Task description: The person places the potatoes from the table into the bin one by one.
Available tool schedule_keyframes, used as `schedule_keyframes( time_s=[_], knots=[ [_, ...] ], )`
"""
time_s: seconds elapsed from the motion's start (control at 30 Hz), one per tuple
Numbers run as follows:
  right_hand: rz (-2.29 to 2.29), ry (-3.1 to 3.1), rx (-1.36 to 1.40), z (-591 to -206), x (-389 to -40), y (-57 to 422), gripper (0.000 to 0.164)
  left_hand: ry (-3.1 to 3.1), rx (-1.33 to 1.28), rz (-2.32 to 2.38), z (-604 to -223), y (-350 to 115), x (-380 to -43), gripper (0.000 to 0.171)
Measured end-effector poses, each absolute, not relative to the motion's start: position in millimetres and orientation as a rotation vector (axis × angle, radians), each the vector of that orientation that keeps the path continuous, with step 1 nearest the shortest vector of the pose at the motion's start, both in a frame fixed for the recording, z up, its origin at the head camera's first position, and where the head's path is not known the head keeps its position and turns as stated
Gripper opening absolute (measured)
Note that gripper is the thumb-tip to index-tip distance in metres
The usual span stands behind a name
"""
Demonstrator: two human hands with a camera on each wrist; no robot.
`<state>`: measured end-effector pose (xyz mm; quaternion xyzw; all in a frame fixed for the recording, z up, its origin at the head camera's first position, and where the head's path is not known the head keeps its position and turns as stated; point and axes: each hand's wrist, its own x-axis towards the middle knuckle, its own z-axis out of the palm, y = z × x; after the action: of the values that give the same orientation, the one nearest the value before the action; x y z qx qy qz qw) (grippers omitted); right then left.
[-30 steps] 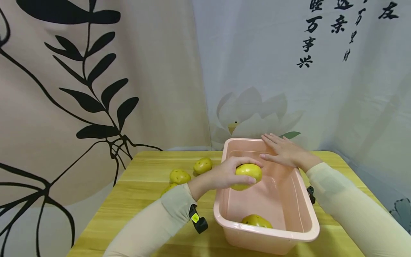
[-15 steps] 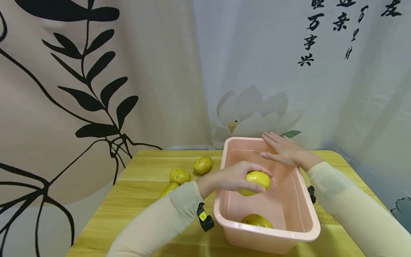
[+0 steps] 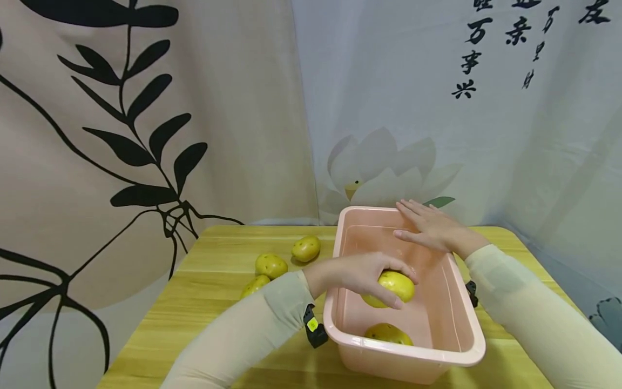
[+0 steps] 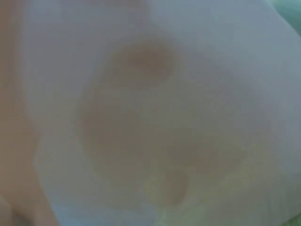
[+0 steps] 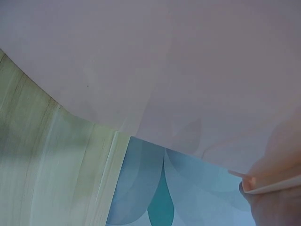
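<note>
In the head view my left hand (image 3: 370, 278) reaches down inside a pink plastic basin (image 3: 403, 354) and grips a yellow potato (image 3: 397, 285), thumb on the near side and fingers over the far side. A second potato (image 3: 389, 333) lies on the basin floor by the near wall. My right hand (image 3: 432, 229) rests over the far right part of the rim, fingers straight, thumb inside. The right wrist view shows the basin's outer wall (image 5: 155, 80) and part of the right hand (image 5: 280, 207) at the rim. The left wrist view is too blurred to make out the potato.
Left of the basin, three potatoes lie on the wooden table (image 3: 204, 302): one farther back (image 3: 306, 248), one in the middle (image 3: 271, 266), and one nearer (image 3: 255, 286), partly behind the left sleeve. A printed curtain (image 3: 252, 108) hangs behind the table.
My left hand has moved right and lower into the basin with the potato in its grip. The right hand has stayed on the rim.
</note>
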<state>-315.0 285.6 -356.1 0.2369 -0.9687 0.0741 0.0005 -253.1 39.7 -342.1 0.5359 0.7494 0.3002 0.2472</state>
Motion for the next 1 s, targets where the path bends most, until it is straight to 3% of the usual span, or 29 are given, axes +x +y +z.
schedule_keyframes(
  time_s=[1.0],
  knots=[
    [0.221,-3.028,0.761,-356.3,-316.2,286.5,0.089,1.893,1.542,0.721,-348.1,47.5,-257.0,0.06]
  ],
)
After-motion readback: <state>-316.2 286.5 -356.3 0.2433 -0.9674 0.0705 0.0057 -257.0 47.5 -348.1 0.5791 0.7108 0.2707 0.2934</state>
